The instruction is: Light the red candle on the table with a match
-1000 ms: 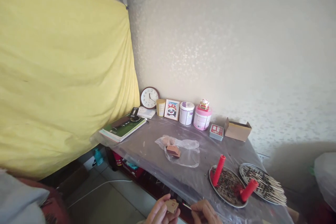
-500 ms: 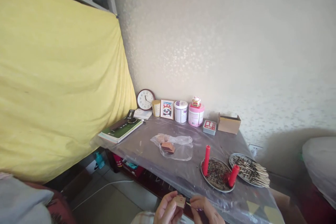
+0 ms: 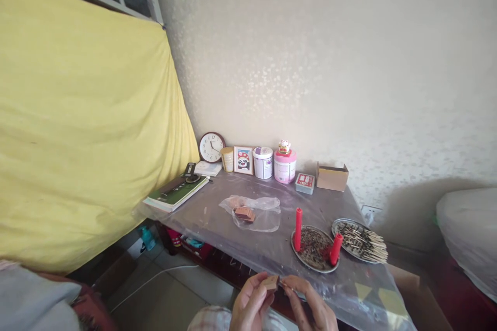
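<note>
Matchbox (image 3: 271,283) sits pinched in the left hand (image 3: 250,306), low before the person at the near table (image 3: 217,227) edge; the right hand (image 3: 308,306) pinches what looks like a match against the box's side, too small to be sure. Neither red candle (image 3: 298,229) on the plate (image 3: 306,264) beyond the right hand shows a flame, so striking and lighting seem left to do. A second plate of sticks (image 3: 363,242) lies farther right. Beyond the left hand the tabletop is open around a plastic bag (image 3: 254,212); jars and a clock (image 3: 212,147) line the far wall.
</note>
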The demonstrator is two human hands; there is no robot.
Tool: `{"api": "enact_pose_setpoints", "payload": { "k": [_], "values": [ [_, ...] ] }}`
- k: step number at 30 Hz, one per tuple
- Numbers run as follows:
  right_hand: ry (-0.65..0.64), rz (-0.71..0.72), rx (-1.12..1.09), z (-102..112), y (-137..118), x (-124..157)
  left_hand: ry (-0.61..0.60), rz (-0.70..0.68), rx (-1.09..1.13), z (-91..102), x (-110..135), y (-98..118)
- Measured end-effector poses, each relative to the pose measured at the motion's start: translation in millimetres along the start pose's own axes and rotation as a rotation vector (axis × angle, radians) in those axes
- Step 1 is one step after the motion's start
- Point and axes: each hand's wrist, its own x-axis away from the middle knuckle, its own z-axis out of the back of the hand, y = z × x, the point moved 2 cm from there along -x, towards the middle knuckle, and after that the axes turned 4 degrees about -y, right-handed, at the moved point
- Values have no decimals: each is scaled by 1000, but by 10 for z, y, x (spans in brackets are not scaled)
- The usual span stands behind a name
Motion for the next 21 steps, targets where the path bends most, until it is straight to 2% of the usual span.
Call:
{"api": "enact_pose_setpoints", "payload": {
  "k": [7,14,21],
  "values": [
    [-94,87,59,70,-20,-39,-55,-51,-36,-12,10,-3],
    [-73,88,58,92,-116,-36,-164,-18,-108,-65,105,94],
    [-24,89,86,107,-168,-55,-99,-13,-91,-120,153,73]
  ]
}}
